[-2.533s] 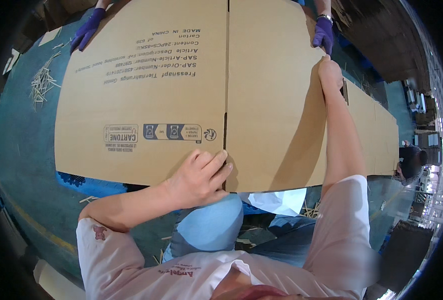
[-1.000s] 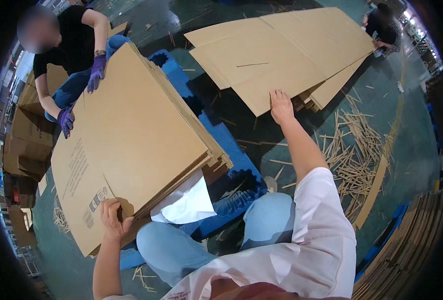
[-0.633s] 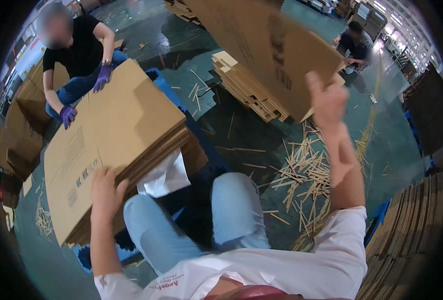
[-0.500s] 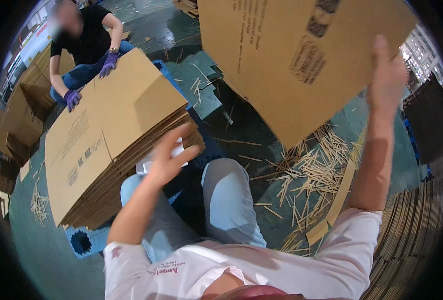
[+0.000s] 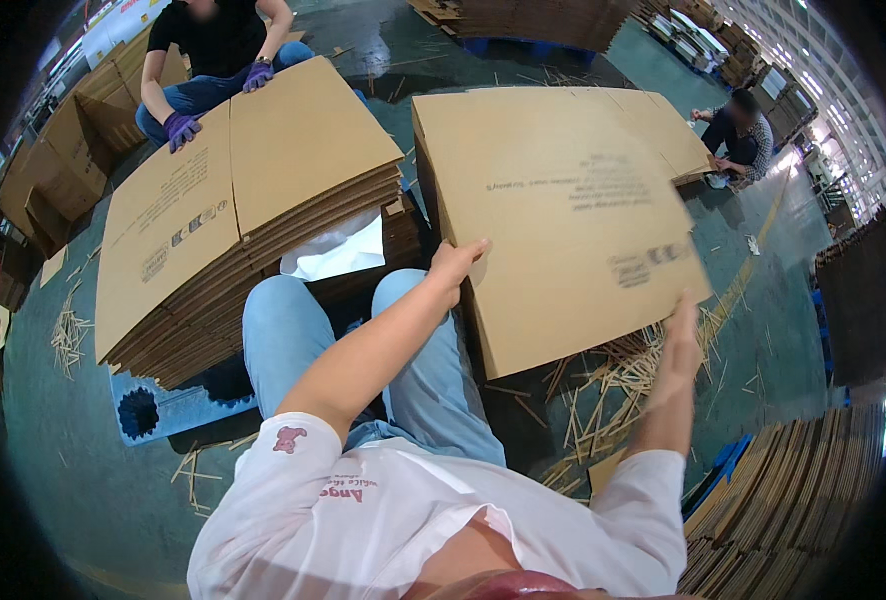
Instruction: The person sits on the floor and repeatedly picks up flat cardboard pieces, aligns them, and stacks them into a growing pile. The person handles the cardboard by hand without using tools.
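Note:
A flattened cardboard box (image 5: pixel 563 230) with dark printing lies on top of a right-hand pile, in front of my knees. My left hand (image 5: pixel 458 268) is at its left edge, thumb over the top face and fingers curled at the side. Against the near right corner is my right hand (image 5: pixel 675 345), its fingers stretched out along the edge and slightly blurred. To the left, a tall stack of flattened boxes (image 5: pixel 168 215) rests on a blue pallet (image 5: pixel 178 408). White sheeting (image 5: pixel 338 250) shows beside that stack, above my knees.
A person in purple gloves (image 5: pixel 183 130) sits behind the left stack, hands on it. Another person (image 5: pixel 741 135) crouches at the far right. Loose thin sticks (image 5: pixel 613 385) litter the floor. More stacked cardboard (image 5: pixel 793 490) stands at the lower right.
The raised box has come down onto the right-hand pile. My left hand has moved right to its edge; my right hand has come lower and nearer. The view has shifted.

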Available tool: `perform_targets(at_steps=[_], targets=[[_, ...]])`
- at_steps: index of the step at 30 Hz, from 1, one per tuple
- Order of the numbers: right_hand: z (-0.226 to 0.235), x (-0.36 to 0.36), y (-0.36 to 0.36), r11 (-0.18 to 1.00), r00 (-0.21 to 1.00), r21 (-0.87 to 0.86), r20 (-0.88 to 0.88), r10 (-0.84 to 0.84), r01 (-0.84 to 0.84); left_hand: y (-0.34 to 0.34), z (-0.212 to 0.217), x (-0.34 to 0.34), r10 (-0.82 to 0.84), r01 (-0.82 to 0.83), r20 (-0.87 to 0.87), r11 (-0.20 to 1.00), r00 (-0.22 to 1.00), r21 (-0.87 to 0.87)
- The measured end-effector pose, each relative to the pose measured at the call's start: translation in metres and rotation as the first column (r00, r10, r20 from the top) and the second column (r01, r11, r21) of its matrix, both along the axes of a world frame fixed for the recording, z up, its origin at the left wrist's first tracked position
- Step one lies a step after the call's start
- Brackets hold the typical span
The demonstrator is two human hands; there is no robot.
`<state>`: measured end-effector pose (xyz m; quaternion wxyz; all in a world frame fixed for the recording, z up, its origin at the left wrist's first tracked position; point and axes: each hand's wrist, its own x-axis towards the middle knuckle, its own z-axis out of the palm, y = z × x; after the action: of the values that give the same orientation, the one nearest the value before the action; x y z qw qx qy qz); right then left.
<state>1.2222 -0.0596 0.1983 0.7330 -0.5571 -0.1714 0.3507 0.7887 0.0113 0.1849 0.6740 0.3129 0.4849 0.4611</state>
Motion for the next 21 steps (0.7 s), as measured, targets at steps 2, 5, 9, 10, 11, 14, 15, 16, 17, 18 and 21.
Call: perform_targets(at_steps=[2,5,9,10,11,14,15,16,17,18,21], targets=[[-0.086,0.005,-0.010,0.993,0.971,-0.117,-0.238,-0.012,-0.016,0.000,-0.002,-0.011,-0.044,0.045,0.016,0.998,0.999,-0.033],[-0.198,-0.063,-0.029,0.953,0.933,-0.285,-0.360,-0.002,-0.108,-0.014,-0.010,-0.030,-0.065,0.070,-0.160,0.997,0.985,0.025],[-0.235,-0.144,-0.058,0.926,0.893,-0.365,-0.442,-0.087,-0.090,-0.052,0.003,-0.034,-0.056,0.174,-0.523,0.969,0.851,0.178],[-0.254,-0.142,-0.066,0.928,0.872,-0.341,-0.489,-0.039,-0.149,-0.061,0.007,-0.026,-0.036,0.200,-0.516,0.942,0.856,0.268],[-0.269,-0.144,-0.075,0.923,0.841,-0.314,-0.540,0.020,-0.223,-0.074,0.010,-0.025,-0.006,0.214,-0.511,0.913,0.859,0.349],[-0.253,-0.184,-0.084,0.976,0.582,-0.079,-0.811,0.057,-0.204,-0.106,0.037,-0.026,0.007,0.262,-0.486,0.835,0.874,0.483],[-0.235,-0.201,-0.087,0.976,0.524,0.060,-0.836,0.163,-0.208,-0.116,0.049,-0.031,-0.003,0.251,-0.444,0.828,0.896,0.501],[-0.220,-0.212,-0.092,0.972,0.522,0.126,-0.826,0.212,-0.196,-0.124,0.055,-0.036,-0.021,0.242,-0.393,0.819,0.919,0.521],[-0.202,-0.222,-0.092,0.962,0.523,0.202,-0.809,0.270,-0.184,-0.129,0.060,-0.043,-0.040,0.253,-0.358,0.780,0.933,0.572],[-0.182,-0.230,-0.086,0.942,0.530,0.287,-0.779,0.335,-0.174,-0.132,0.069,-0.050,-0.073,0.231,-0.294,0.803,0.953,0.549],[-0.124,-0.260,-0.084,0.954,0.509,0.287,-0.810,0.291,-0.089,-0.146,0.103,-0.085,-0.125,0.170,-0.123,0.853,0.985,0.493]])
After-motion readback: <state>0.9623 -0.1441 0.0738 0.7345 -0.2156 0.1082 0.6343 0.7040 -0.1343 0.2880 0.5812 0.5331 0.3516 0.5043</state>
